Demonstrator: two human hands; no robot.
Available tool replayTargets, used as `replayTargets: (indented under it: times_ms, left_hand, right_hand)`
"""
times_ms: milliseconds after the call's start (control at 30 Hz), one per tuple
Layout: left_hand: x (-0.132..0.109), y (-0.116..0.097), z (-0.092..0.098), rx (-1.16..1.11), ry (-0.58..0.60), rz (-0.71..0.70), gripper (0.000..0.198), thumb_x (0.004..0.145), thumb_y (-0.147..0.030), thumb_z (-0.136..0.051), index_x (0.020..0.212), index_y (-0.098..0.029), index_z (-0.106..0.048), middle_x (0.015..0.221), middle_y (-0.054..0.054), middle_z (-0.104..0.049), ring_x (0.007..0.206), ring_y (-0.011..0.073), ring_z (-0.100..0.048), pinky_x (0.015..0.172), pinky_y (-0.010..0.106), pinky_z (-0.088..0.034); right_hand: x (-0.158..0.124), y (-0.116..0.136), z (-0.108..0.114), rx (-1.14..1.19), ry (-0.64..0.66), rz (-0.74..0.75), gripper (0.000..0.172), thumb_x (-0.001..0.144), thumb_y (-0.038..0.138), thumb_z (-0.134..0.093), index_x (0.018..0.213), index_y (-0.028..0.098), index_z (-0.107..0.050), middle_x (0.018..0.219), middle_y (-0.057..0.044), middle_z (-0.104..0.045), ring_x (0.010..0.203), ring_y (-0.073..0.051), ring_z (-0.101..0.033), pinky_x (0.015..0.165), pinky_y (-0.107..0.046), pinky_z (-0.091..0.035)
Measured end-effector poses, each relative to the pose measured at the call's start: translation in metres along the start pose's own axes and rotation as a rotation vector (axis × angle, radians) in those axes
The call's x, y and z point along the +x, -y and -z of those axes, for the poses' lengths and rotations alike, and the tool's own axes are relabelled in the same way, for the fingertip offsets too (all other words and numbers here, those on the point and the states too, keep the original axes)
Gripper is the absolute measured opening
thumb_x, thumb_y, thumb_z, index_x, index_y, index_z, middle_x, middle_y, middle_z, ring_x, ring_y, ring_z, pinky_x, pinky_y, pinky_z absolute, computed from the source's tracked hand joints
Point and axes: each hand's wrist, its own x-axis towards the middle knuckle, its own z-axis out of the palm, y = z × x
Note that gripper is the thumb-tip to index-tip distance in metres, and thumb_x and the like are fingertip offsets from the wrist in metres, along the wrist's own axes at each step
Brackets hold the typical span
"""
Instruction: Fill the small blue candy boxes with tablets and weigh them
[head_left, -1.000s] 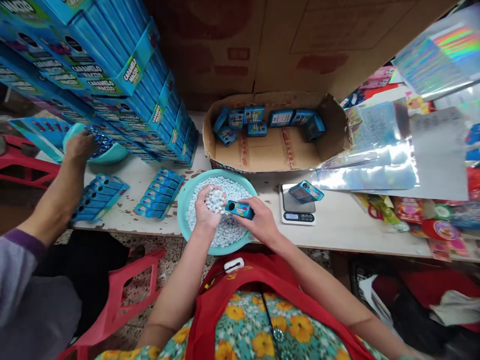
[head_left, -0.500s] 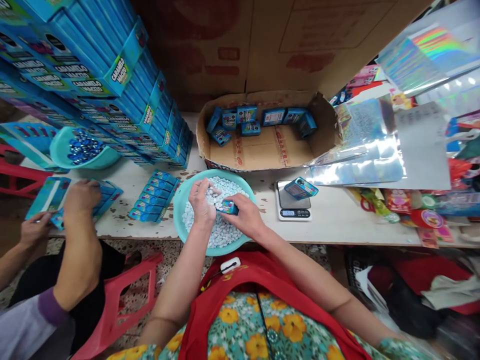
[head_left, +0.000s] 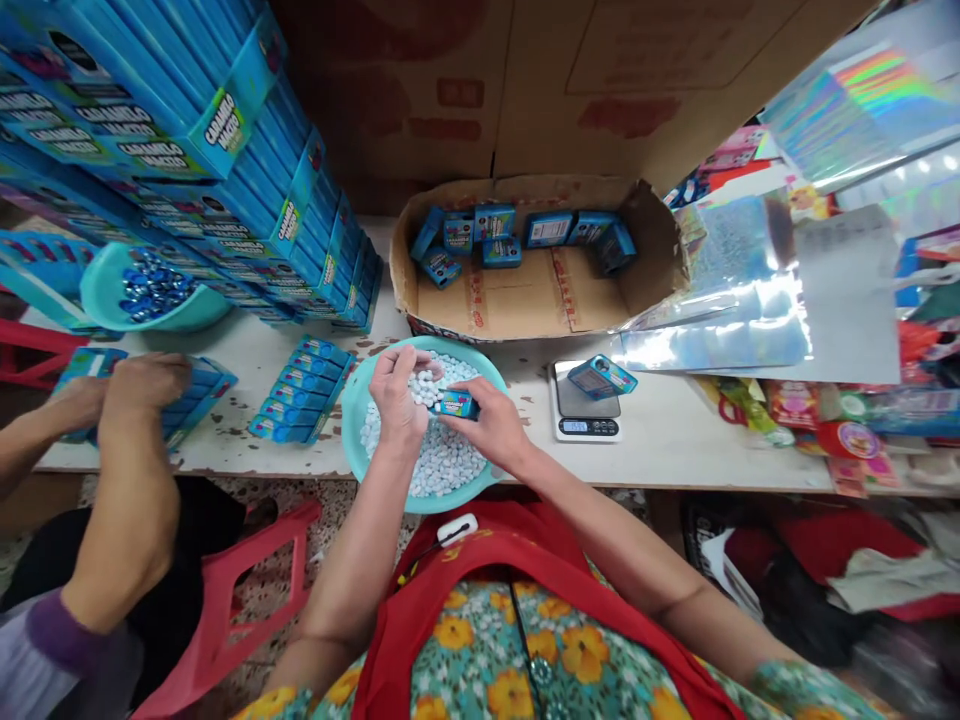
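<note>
My left hand [head_left: 397,400] is cupped over a turquoise basin [head_left: 352,425], with a few small white candies [head_left: 426,385] in its curled fingers. In my right hand [head_left: 496,428] is a small blue candy box [head_left: 457,403], its end turned toward the left palm. Loose white candies [head_left: 446,465] fill the basin below both hands. To the right, another blue candy box [head_left: 602,376] lies tilted on a digital scale [head_left: 589,428] with a lit display.
Beyond the basin stands a cut-down carton [head_left: 525,300] with several blue boxes. Stacked display boxes [head_left: 225,200] rise at the left, near a bowl of blue-wrapped pieces [head_left: 101,290]. A co-worker's hands [head_left: 146,380] handle blue boxes. Shiny sheets [head_left: 720,320] lie at the right.
My left hand has tilted slightly, and more white candies show in its fingers. The co-worker's hands have come closer together over the blue boxes. The box on the scale stays put.
</note>
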Motion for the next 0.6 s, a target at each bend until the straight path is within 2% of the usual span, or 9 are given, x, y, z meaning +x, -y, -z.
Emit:
replayTargets:
  times_ms: [167, 400, 600]
  left_hand:
    - [-0.0028, 0.0009, -0.002, -0.006, 0.023, -0.03, 0.022, 0.077, -0.035, -0.066, 0.078, -0.016, -0.056, 0.07, 0.001, -0.063, 0.056, 0.0118, -0.06, 0.059, 0.026, -0.051]
    - [-0.0043, 0.0014, -0.0061, -0.04, 0.054, -0.081, 0.018, 0.079, -0.031, -0.065, 0.075, -0.016, -0.054, 0.068, -0.002, -0.056, 0.052, 0.0063, -0.049, 0.063, 0.025, -0.052]
    - [-0.0081, 0.0052, -0.0087, -0.022, 0.101, -0.032, 0.019, 0.08, -0.033, -0.064, 0.076, -0.018, -0.052, 0.062, -0.004, -0.054, 0.044, 0.0056, -0.044, 0.063, 0.026, -0.052]
  right_hand:
    - [0.0021, -0.0017, 0.0021, 0.036, -0.006, 0.01, 0.036, 0.074, 0.03, -0.074, 0.106, 0.021, -0.063, 0.098, -0.006, -0.065, 0.094, -0.022, -0.061, 0.085, -0.037, -0.048]
    - [0.0038, -0.0021, 0.003, 0.1, -0.043, -0.001, 0.035, 0.072, 0.029, -0.075, 0.104, 0.021, -0.064, 0.094, -0.004, -0.065, 0.09, -0.021, -0.061, 0.082, -0.035, -0.049]
    - [0.008, -0.0076, -0.0022, 0.137, -0.05, -0.057, 0.034, 0.07, 0.023, -0.075, 0.102, 0.02, -0.065, 0.093, -0.004, -0.064, 0.09, -0.02, -0.061, 0.082, -0.035, -0.049]
